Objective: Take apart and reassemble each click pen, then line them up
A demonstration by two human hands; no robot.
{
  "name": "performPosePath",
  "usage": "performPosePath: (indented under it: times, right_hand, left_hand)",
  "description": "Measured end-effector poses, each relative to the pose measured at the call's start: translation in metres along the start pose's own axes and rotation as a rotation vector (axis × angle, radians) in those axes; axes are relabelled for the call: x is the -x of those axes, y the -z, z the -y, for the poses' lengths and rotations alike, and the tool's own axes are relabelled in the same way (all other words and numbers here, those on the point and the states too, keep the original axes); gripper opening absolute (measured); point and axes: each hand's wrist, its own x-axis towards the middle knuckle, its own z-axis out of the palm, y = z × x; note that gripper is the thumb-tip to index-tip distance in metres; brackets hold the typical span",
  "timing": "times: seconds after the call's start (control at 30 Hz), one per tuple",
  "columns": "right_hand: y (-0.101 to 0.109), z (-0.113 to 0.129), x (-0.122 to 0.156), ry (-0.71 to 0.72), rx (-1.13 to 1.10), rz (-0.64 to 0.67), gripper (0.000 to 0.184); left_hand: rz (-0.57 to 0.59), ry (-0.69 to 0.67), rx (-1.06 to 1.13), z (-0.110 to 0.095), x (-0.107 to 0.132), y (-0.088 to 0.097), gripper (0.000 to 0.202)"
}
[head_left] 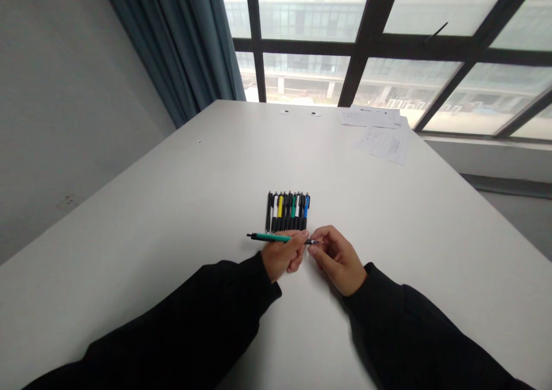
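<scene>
A green ballpoint pen (268,237) with black ends lies nearly level across my left hand (282,256), whose thumb and fingers are closed on its barrel. Its tip points right. At that tip my right hand (340,263) is closed, thumb and forefinger pinched around the metal point. Any small part between those fingertips is too small to make out. Just beyond my hands, several pens stand side by side in a tight row on the white table, among them a yellow pen (280,206), a blue pen (306,207) and a black pen (269,211). My left hand partly covers the row's near ends.
The white table (207,188) stretches ahead to a window. Loose papers (382,140) lie at its far right corner. Two cable holes (315,114) sit near the far edge. A blue curtain (194,45) hangs at the far left, beside a grey wall.
</scene>
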Motion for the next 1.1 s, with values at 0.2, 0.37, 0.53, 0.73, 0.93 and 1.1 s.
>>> performPosePath:
  times: [0.2, 0.37, 0.53, 0.73, 0.93, 1.1]
  right_hand:
    - [0.0001, -0.0002, 0.0006, -0.039, 0.032, 0.007, 0.027]
    - [-0.0008, -0.0026, -0.0004, 0.000, -0.029, 0.010, 0.026]
    - [0.0002, -0.0040, -0.0004, -0.026, -0.036, 0.012, 0.027]
    - [0.0041, -0.0034, -0.0007, -0.060, 0.097, -0.005, 0.033]
    - [0.0029, -0.0058, -0.0004, -0.009, 0.003, -0.022, 0.021]
    - [0.0015, -0.0018, -0.0015, 0.036, -0.033, -0.033, 0.016]
  left_hand:
    - [-0.006, 0.004, -0.013, 0.0027, 0.0000, 0.0013, 0.048]
    - [-0.007, 0.015, 0.020, 0.0028, 0.0001, 0.0010, 0.048]
    - [-0.004, 0.008, 0.012, 0.0025, -0.0003, 0.0008, 0.048]
    - [-0.014, 0.020, 0.041, 0.0013, 0.0001, -0.0009, 0.047]
    - [-0.027, 0.015, 0.013, 0.0006, 0.0004, -0.0011, 0.047]
    - [-0.018, 0.003, -0.032, 0.0022, 0.0006, -0.0001, 0.046]
